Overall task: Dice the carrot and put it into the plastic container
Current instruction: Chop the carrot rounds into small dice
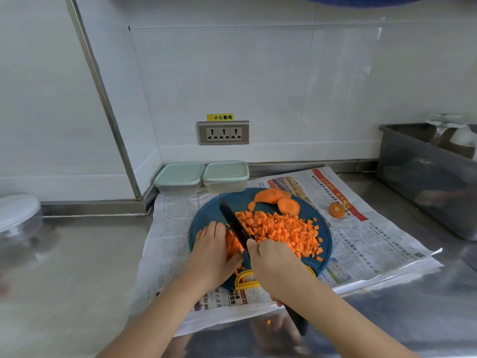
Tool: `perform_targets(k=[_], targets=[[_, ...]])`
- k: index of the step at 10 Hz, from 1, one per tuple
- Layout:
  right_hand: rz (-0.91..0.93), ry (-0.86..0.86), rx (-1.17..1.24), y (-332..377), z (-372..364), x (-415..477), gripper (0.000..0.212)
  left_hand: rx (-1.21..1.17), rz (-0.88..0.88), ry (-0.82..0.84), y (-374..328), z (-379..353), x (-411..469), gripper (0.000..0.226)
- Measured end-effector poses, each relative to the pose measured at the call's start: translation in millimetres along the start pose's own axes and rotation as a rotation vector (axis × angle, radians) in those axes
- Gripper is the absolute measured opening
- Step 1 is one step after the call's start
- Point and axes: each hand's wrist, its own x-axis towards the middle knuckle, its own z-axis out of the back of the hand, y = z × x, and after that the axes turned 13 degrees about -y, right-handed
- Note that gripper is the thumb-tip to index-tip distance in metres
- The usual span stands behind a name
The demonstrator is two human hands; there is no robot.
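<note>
Steel counter, newspaper, tiled wall | left fingers hold carrot | right fingers grip knife

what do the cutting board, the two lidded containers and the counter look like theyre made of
Cutting board: probably plastic, matte dark blue, yellow handle. Left container and right container: translucent plastic, cloudy walls, pale green lids. Counter: looks like stainless steel, brushed grey with blurred reflections.
</note>
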Motion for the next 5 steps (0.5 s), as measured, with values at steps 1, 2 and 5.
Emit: perform_targets(k=[1,2,5], targets=[[-0.052,-0.017,-0.048,-1,-10,-2,0.047,0.004,-0.019,-0.004,1,0,-1,0.033],[-0.011,-0.049,-0.139,3,-19,-10,0.042,0.014,-0.039,-0.011,3,-3,0,0.032],[0.035,0.122,-0.091,18,-18,19,0.028,0.001,-0.049,-0.01,7,-9,2,0.015]])
